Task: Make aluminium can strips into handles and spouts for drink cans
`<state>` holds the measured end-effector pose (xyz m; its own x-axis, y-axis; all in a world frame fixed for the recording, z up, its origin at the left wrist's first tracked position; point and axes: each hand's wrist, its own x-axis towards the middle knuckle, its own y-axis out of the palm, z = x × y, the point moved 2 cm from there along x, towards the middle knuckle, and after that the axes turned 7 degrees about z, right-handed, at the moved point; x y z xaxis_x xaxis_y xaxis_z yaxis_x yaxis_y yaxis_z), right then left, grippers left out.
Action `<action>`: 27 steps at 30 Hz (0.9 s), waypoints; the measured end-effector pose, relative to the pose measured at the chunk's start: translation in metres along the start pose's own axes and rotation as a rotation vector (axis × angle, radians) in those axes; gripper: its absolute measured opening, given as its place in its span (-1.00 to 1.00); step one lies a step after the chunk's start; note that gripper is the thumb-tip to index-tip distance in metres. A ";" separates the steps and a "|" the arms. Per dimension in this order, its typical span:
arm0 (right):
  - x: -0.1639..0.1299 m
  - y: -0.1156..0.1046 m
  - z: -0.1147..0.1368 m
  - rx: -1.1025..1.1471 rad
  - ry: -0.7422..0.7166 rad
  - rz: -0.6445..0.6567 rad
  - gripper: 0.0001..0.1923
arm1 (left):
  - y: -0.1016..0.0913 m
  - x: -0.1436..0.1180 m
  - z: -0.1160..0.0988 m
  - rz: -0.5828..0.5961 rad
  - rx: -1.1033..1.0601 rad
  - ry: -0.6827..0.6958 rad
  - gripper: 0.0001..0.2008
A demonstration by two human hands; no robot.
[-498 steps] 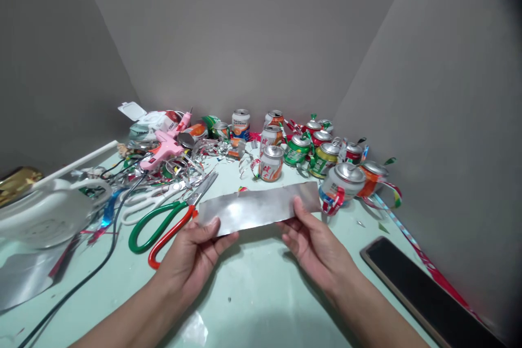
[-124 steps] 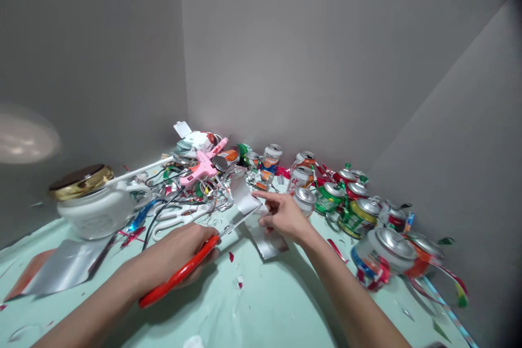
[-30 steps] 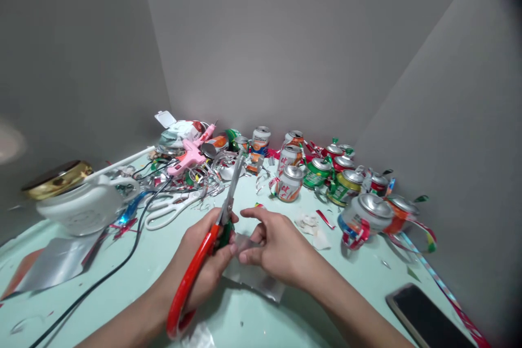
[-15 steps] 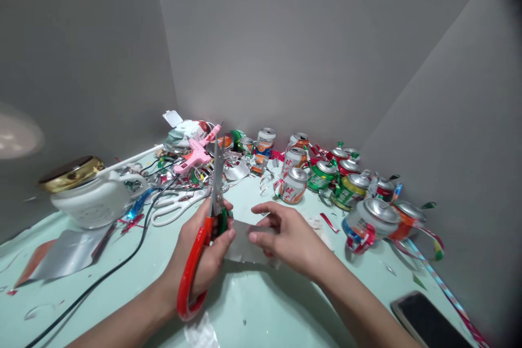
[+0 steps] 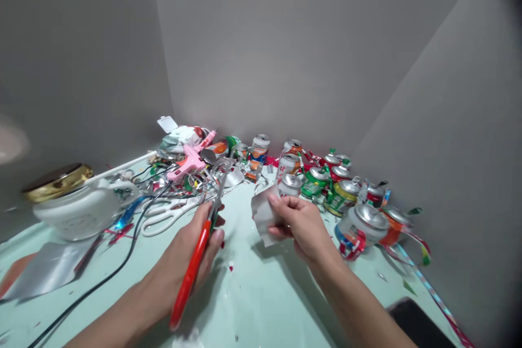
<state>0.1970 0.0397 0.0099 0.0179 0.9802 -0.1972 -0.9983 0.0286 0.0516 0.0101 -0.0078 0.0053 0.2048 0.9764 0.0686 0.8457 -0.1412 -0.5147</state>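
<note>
My right hand pinches a small silver metal sheet above the green table, while my left hand is wrapped around the red-handled scissors, blades pointing toward the pink glue gun; cut cans crowd just right

We work at a craft corner: a pale green bench between bare grey walls, strewn with cut cans, a glue gun and metal scraps.
</note>
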 end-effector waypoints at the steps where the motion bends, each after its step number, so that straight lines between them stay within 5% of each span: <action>1: 0.001 -0.003 0.003 0.089 0.004 -0.020 -0.64 | 0.001 -0.001 -0.001 0.008 0.030 -0.016 -0.59; 6: -0.003 0.001 0.003 0.324 0.046 -0.023 -0.63 | 0.010 -0.006 0.006 -0.058 0.046 -0.119 -0.54; 14: -0.016 0.021 -0.010 0.390 0.075 0.047 -0.51 | 0.013 -0.003 0.017 0.037 0.150 -0.095 -0.52; 27: -0.018 0.022 -0.010 0.357 0.046 0.033 -0.50 | 0.004 -0.001 -0.008 0.050 0.242 -0.218 -0.73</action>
<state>0.1736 0.0207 0.0049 -0.0250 0.9721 -0.2331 -0.9157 0.0713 0.3955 0.0171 -0.0108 0.0103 0.1107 0.9848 -0.1335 0.6900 -0.1728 -0.7029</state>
